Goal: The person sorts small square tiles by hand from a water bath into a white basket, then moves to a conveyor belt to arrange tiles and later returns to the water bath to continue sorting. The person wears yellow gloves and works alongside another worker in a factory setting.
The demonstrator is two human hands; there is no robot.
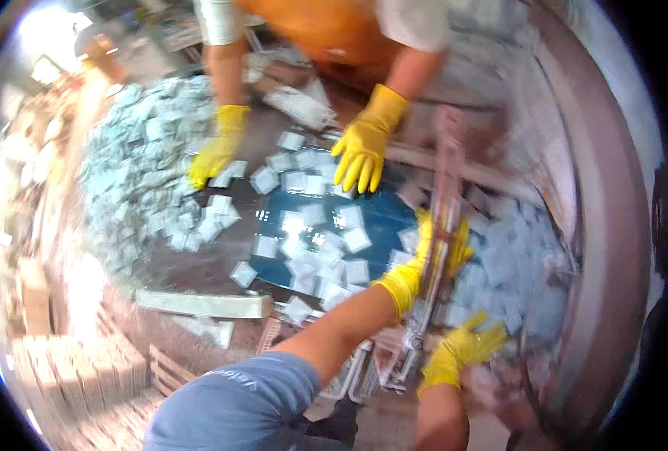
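Note:
My left hand (414, 272), in a yellow glove, reaches to the metal bar (445, 192) that runs across the work surface. The bar covers part of this hand, and blur hides whether its fingers hold anything. Lower right, my yellow-gloved right hand (465, 349) has its fingers spread, at the near edge of a heap of pale square tiles (507, 263). Left of the bar, more loose white tiles (356, 240) lie scattered over a wet, shiny blue panel (383, 207).
Across from me, a person in an orange apron (326, 26) works with yellow gloves (364, 146) over the tiles. A large pale green tile heap (134, 169) lies at left. Near it are a light rail (206, 304) and stacked slabs (78, 372). A thick curved rim (612, 225) bounds the right.

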